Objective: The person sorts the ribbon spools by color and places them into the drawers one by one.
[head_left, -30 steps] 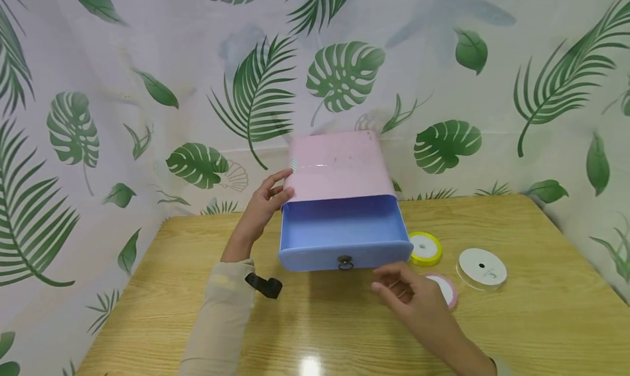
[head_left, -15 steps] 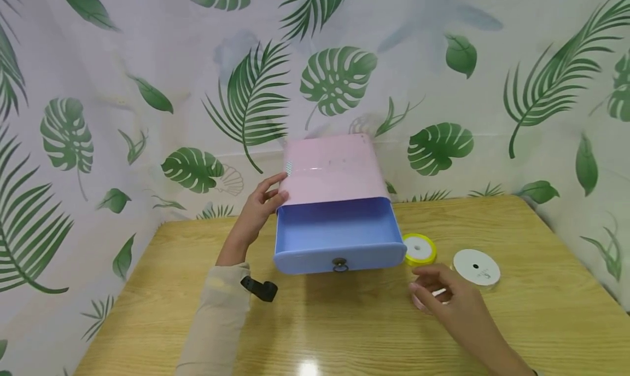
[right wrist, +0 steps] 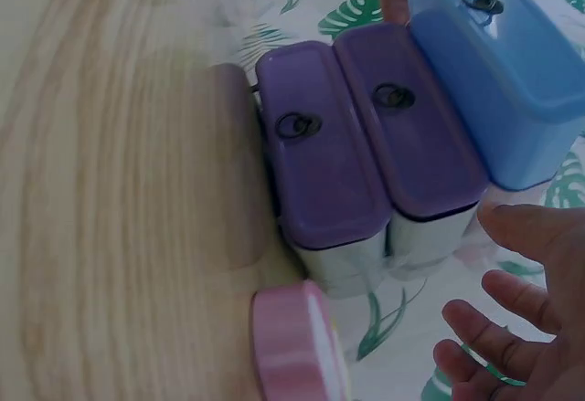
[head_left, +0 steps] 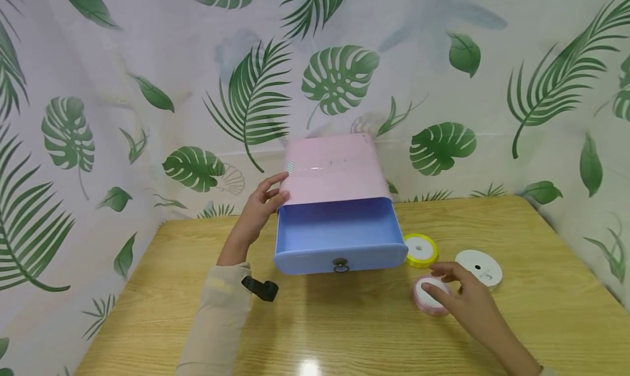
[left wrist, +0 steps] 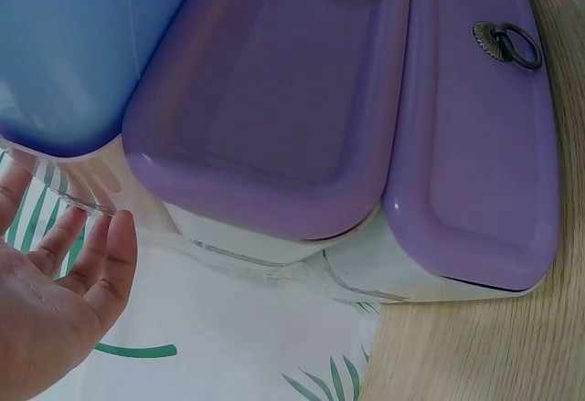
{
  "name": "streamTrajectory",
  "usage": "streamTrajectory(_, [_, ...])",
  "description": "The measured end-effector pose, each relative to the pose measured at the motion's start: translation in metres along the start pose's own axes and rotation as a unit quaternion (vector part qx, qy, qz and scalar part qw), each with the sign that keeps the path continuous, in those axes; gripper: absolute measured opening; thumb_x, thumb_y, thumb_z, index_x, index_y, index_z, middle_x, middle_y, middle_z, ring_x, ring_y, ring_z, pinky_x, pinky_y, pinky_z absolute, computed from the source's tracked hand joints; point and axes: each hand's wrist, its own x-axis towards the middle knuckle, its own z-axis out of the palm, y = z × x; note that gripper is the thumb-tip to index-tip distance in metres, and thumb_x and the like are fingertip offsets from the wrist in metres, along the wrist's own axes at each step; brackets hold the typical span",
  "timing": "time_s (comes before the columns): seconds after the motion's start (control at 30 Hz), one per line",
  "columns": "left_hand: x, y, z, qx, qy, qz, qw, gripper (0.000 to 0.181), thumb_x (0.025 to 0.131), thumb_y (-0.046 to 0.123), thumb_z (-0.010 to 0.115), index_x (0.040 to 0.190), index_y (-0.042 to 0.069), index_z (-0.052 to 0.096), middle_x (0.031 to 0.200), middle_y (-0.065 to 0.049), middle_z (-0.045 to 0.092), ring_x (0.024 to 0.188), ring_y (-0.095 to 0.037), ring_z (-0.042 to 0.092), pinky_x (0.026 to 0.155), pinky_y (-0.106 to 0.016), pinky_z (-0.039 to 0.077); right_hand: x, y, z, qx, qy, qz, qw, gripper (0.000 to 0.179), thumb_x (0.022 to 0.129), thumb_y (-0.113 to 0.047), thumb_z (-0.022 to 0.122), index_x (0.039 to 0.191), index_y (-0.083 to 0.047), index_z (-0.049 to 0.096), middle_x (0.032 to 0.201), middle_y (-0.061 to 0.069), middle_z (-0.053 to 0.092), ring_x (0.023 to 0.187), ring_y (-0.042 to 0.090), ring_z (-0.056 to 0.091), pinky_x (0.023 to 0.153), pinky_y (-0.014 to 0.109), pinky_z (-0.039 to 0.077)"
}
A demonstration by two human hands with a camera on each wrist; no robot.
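Note:
A small drawer cabinet with a pink top (head_left: pixel 334 168) stands at the back of the table, its blue top drawer (head_left: pixel 339 228) pulled out with nothing inside. My left hand (head_left: pixel 258 206) rests on the cabinet's upper left side, its fingertips (left wrist: pixel 114 227) against the side in the left wrist view. Over a pink ribbon roll (head_left: pixel 423 302) at the right hovers my right hand (head_left: pixel 470 299), fingers spread and slightly bent. In the right wrist view that hand (right wrist: pixel 521 319) holds nothing, and the pink roll (right wrist: pixel 288 342) lies apart from its fingers.
Two purple drawers (left wrist: pixel 265 90) with ring pulls sit below the blue one, both pushed in. A yellow-rimmed roll (head_left: pixel 420 250) lies by the cabinet's right front corner, and a white roll (head_left: pixel 484 266) farther right. A leaf-patterned cloth (head_left: pixel 443 91) hangs behind the wooden table (head_left: pixel 364 337).
My right hand has moved right, from beside the drawer's ring pull to over the pink ribbon roll. The left hand stays on the cabinet and the blue drawer stays pulled out.

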Motion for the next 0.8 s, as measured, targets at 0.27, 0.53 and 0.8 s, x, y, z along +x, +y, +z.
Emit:
streamTrajectory(0.27, [-0.001, -0.001, 0.000, 0.002, 0.001, -0.002, 1.0000, 0.053, 0.096, 0.022, 0.055, 0.147, 0.021, 0.040, 0.154, -0.009, 0.030, 0.137, -0.033, 0.038, 0.106, -0.055, 0.038, 0.006, 0.022, 0.011, 0.004, -0.014, -0.015, 0.9998, 0.055, 0.081, -0.024, 0.077, 0.123, 0.005, 0.056, 0.124, 0.028, 0.057, 0.116, 0.046, 0.051, 0.092, 0.061, 0.040])
streamTrajectory(0.53, [0.002, -0.004, 0.000, 0.005, 0.002, 0.002, 1.0000, 0.052, 0.096, 0.023, 0.055, 0.146, 0.022, 0.041, 0.155, -0.007, 0.029, 0.138, -0.033, 0.038, 0.106, -0.056, 0.038, 0.008, 0.047, 0.027, -0.050, 0.029, -0.104, 0.9929, 0.058, 0.066, -0.016, 0.085, 0.115, 0.003, 0.061, 0.118, 0.020, 0.062, 0.107, 0.035, 0.056, 0.083, 0.041, 0.039])
streamTrajectory(0.8, [0.001, -0.003, 0.002, 0.008, 0.007, -0.003, 0.9999, 0.053, 0.096, 0.025, 0.055, 0.146, 0.023, 0.041, 0.155, -0.007, 0.030, 0.137, -0.034, 0.039, 0.106, -0.056, 0.038, 0.007, 0.053, 0.035, -0.059, 0.037, -0.121, 0.9902, 0.066, 0.058, -0.018, 0.088, 0.115, 0.000, 0.061, 0.113, 0.018, 0.062, 0.099, 0.030, 0.055, 0.076, 0.037, 0.042])
